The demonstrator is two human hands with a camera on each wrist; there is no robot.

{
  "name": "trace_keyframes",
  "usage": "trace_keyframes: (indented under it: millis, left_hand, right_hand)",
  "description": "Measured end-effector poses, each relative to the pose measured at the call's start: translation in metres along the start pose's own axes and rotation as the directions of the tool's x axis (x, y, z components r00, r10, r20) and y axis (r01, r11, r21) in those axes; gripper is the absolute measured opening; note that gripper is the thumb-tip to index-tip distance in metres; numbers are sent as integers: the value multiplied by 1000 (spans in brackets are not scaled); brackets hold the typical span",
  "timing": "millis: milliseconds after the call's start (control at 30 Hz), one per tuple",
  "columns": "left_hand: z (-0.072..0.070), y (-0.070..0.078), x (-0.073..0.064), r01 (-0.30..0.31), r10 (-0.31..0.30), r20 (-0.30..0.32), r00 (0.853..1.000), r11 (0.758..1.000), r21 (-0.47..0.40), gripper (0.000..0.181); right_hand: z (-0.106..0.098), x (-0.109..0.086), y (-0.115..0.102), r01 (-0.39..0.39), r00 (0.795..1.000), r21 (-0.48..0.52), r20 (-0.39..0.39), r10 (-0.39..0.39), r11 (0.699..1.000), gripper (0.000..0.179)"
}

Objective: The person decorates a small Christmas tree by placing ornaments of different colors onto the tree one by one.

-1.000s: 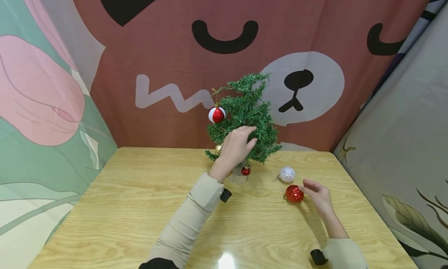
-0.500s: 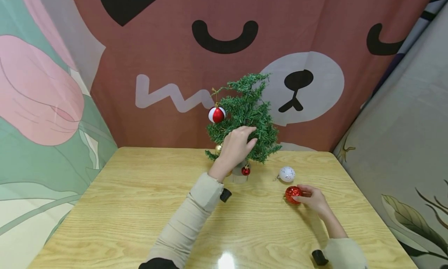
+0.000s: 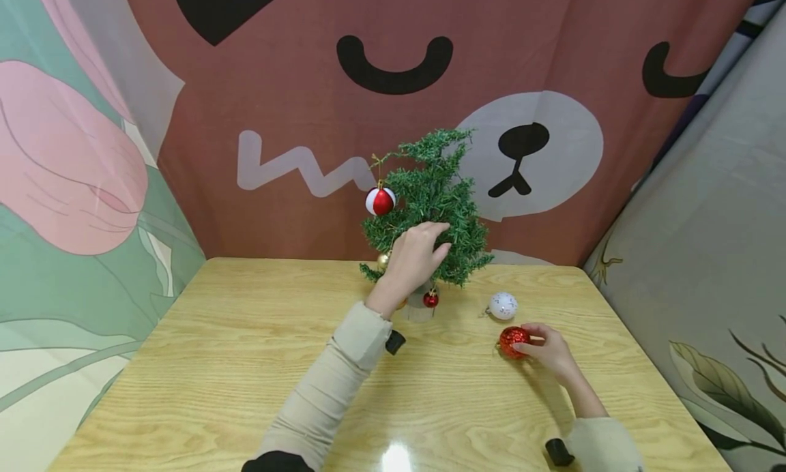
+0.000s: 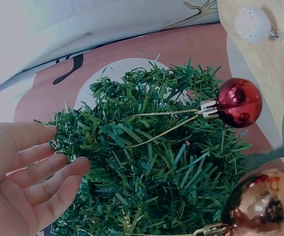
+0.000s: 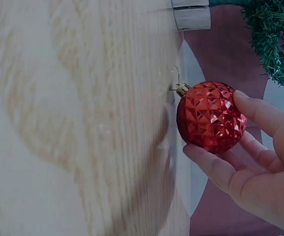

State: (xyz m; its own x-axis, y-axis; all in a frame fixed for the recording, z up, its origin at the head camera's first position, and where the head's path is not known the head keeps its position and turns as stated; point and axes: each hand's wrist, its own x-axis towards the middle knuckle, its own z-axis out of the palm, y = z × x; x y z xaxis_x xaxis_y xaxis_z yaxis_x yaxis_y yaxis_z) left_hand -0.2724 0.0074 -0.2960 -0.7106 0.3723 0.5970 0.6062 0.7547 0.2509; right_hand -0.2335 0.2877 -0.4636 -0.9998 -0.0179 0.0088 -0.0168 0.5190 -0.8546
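Observation:
My right hand [image 3: 549,355] grips a red faceted Christmas bauble [image 5: 213,118] between thumb and fingers, low over the table; its gold cap and hook point away from the palm. My left hand [image 3: 413,255] is at the front of a small green Christmas tree [image 3: 439,185], its loosely bent fingers [image 4: 48,182] right at the branches and holding no bauble. In the left wrist view, a small shiny red bauble [image 4: 240,102] hangs from a gold string, with a larger copper-gold bauble [image 4: 262,204] nearby. A red-and-white bauble [image 3: 381,202] hangs at the tree's upper left.
A white speckled bauble [image 3: 503,306] lies on the wooden table [image 3: 215,363], just behind the red one. The tree's grey base [image 3: 420,314] stands toward the back, near a patterned curtain [image 3: 295,104]. A small gold bauble [image 3: 383,261] shows beside the left wrist.
My right hand has moved from beside the red bauble to grip it, thumb now across its front. The left hand and the tree have stayed in place.

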Motion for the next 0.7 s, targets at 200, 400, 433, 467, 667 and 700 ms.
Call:
trace_keyframes:
  millis: [200,400,433,467,667,700]
  left_hand:
    - [1,-1,0,-4,4,3,1000,1000,0,31]
    - [0,-1,1,-8,8,8,1000,1000,0,31]
    - [0,-1,1,-8,8,10,1000,1000,-1,32]
    - [-1,-1,1,-8,8,13,1000,1000,0,32]
    - [0,1,1,-3,3,29,1000,1000,8,32]
    - [0,1,1,-1,1,31,1000,1000,8,32]
  right_hand:
    - [0,1,-3,-4,1000,52,8,3,999,52]
    - [1,-1,-9,9,1000,100,9,-9,995,53]
    - [2,-1,-10,19,1000,102,5,-19,995,53]
    - [2,-1,-11,27,1000,112,-5,-27,993,52]
    - [6,-3,-19,82,994,192,-86,-67,978,47]
    - [7,-4,-21,91,993,207,-89,-74,974,47]
